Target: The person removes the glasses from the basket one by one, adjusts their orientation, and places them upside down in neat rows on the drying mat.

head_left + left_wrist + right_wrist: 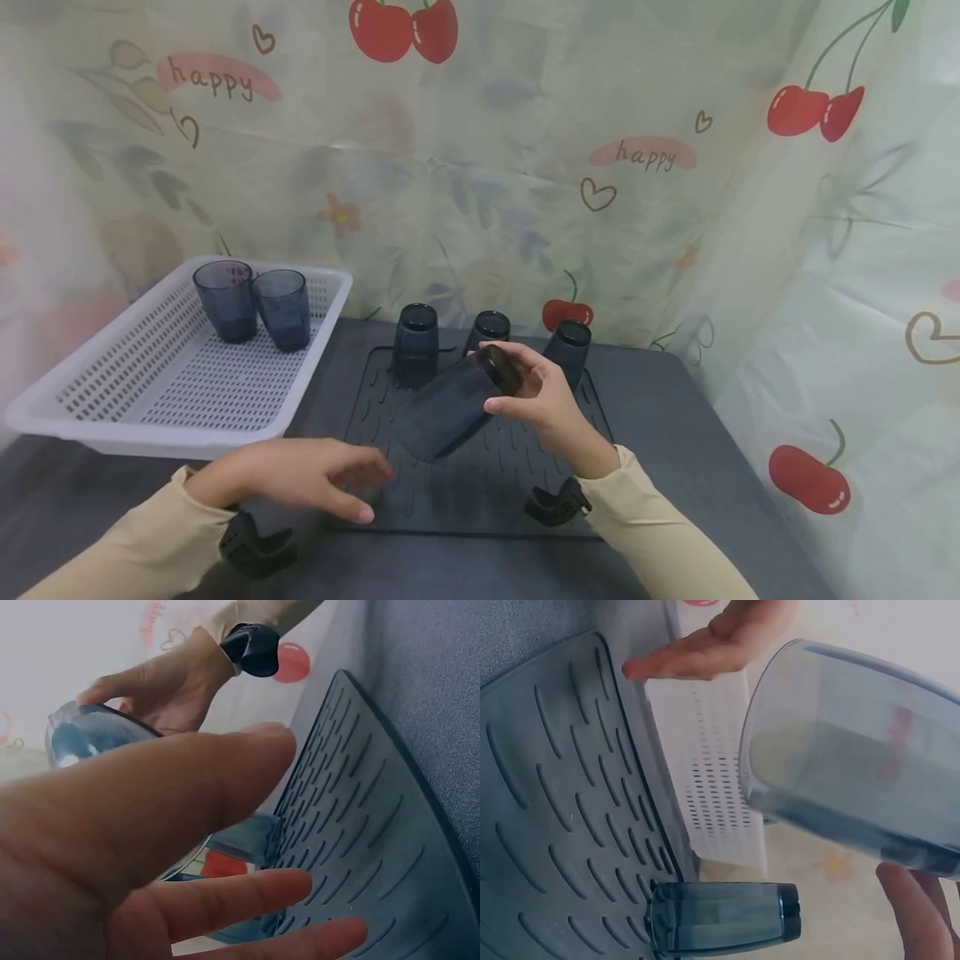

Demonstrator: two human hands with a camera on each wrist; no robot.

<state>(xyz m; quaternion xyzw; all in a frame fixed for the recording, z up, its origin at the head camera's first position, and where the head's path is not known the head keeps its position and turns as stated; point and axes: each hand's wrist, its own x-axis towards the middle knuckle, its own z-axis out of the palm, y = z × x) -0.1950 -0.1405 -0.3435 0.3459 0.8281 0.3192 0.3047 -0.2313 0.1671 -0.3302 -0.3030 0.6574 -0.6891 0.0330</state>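
My right hand [551, 404] grips a dark blue-grey glass [450, 408] near its base, tilted with the mouth toward the lower left, over a ridged drying mat [495, 500]. In the right wrist view the same glass [847, 750] is clear and see-through. Fingers spread and holding nothing, my left hand [300, 475] hovers left of the glass's mouth. Upside down along the mat's back edge stand three similar glasses: the left one [416, 346], the middle one [491, 323], partly hidden by my right hand, and the right one [570, 346].
At the left, a white perforated plastic basket [172, 437] holds two upright glasses, one [227, 300] beside the other [285, 308]. The dark grey tabletop [675, 433] extends around the mat. A curtain [480, 167] printed with cherries hangs behind.
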